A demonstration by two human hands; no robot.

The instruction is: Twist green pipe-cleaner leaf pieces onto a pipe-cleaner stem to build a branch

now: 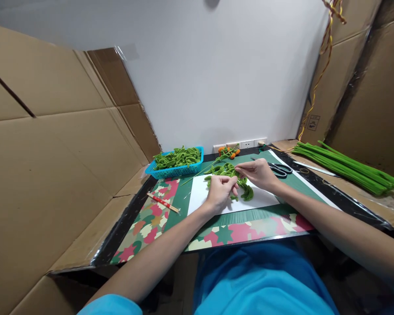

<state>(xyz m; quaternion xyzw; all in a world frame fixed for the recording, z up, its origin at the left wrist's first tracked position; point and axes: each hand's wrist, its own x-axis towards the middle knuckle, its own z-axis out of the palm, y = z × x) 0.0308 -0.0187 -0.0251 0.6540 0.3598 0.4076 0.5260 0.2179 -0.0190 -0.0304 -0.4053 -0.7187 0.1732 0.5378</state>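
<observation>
Over a white sheet of paper [197, 199], both of my hands are closed in a pinch, close together. The fingers of my left hand [220, 192] are curled, with thumb and forefinger meeting near a green pipe cleaner piece. My right hand [258, 173], slightly higher and to the right, pinches a green pipe cleaner piece at its fingertips; the fingers hide most of it. Around and beneath the hands lies a pile of curved, fuzzy green pipe cleaner pieces [248, 193]. Black-handled scissors [281, 169] rest just beyond my right wrist.
A blue basket [175, 171] at the back left holds many green pieces. Orange pipe cleaner flowers [230, 152] on a green stem lie behind the pile. Wrapped chopsticks [163, 202] are at left, long green pipe cleaners [348, 168] at right. Cardboard walls [68, 144] flank the table.
</observation>
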